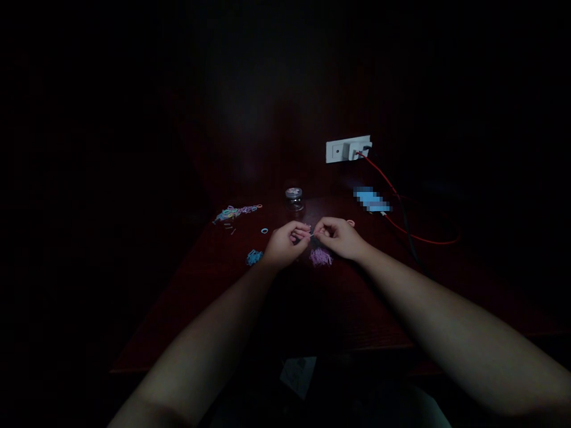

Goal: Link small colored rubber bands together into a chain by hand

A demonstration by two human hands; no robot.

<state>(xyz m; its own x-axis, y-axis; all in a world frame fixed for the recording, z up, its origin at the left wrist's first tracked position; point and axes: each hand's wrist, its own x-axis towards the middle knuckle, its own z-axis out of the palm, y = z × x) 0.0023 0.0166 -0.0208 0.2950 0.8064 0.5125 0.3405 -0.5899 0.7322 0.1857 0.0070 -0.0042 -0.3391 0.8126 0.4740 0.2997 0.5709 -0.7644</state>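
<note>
Most of the room is lost in darkness; a dark-red table (190, 288) is dimly lit. Nearer than the jar (294, 199), the left hand (288, 244) and right hand (339, 236) are held close. Purple bands (321, 257) are heaped in front of the jar, blue bands (254, 257) to its front left. Just before the jar, a pale strand (312, 235) is pinched by both hands' fingertips; probably light, soft and stretchy, it would best be held by its ends.

Forearms (216, 330) converge — left grip (288, 242), right grip (338, 236) pinched, nearly touching.
</note>
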